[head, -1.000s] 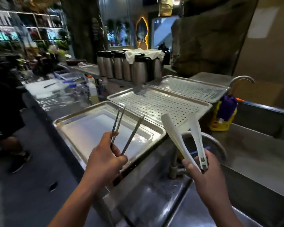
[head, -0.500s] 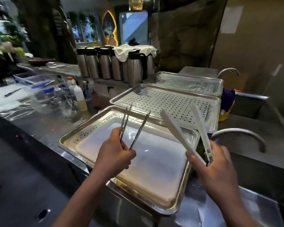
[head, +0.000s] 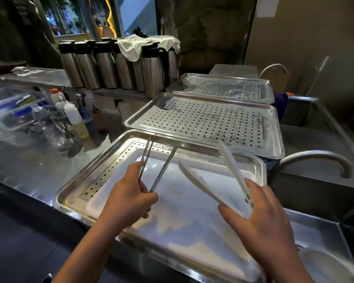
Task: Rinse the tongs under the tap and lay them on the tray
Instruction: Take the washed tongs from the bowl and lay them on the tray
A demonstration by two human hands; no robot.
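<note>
Head view, left hand point(head: 129, 198) gripping metal tongs point(head: 157, 160), right hand point(head: 262, 221) holding white tongs point(head: 211, 180) over tray point(head: 102, 160)

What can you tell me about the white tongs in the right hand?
The white tongs look like smooth plastic: two long flat arms spread in an open V, joined at a hinge inside the right hand. The tips point up and away. They hang above the white board in the nearest metal tray, touching only the hand. Wetness cannot be judged.
</note>
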